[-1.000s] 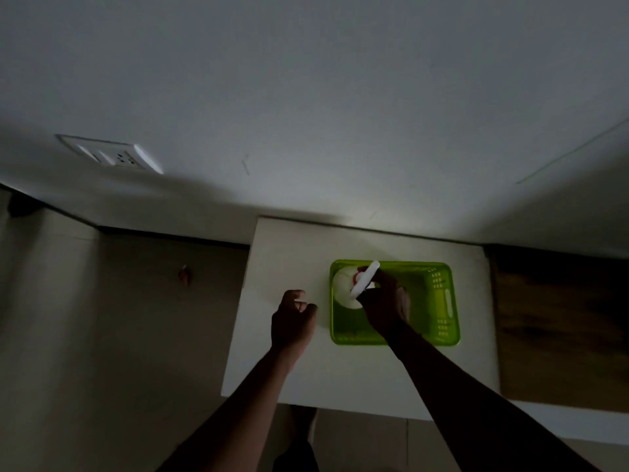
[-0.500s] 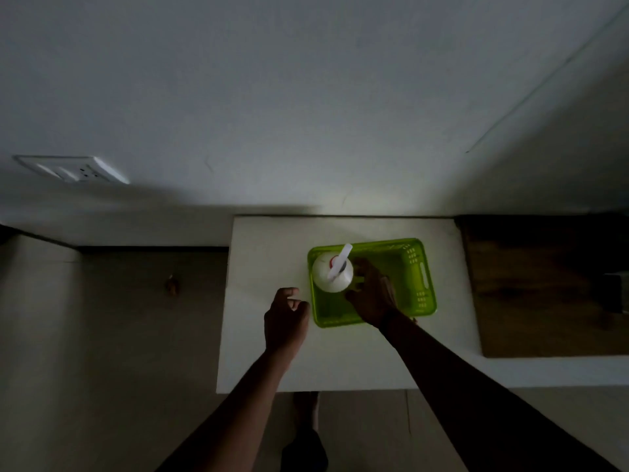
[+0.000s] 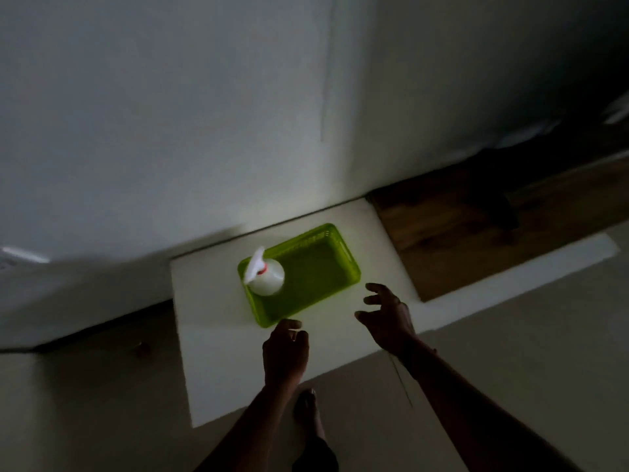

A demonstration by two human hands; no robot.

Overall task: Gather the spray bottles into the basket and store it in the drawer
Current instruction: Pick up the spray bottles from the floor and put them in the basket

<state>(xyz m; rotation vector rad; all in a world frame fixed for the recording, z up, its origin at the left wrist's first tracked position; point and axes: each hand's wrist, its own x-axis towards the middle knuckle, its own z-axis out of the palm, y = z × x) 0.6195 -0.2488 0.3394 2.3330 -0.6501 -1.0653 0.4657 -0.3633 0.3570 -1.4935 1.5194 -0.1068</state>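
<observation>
A white spray bottle [image 3: 267, 279] with a red collar stands upright in the left end of a lime green basket [image 3: 326, 267]. The basket sits on a white tabletop [image 3: 218, 352] against the wall. My right hand [image 3: 386, 316] hovers just right of the basket's near corner, fingers spread and empty. Just in front of the basket's near edge is my left hand [image 3: 286, 349], loosely curled, holding nothing. The scene is dim and blurred.
A dark wooden surface [image 3: 459, 233] adjoins the white top on the right. A pale wall rises behind the basket. A wall socket [image 3: 20, 257] shows at far left. My bare foot [image 3: 308, 410] is on the floor below the table edge.
My right hand has let go of the spray bottle and drawn back out of the basket to the right. The bottle stays standing in the basket. The view has swung and tilted.
</observation>
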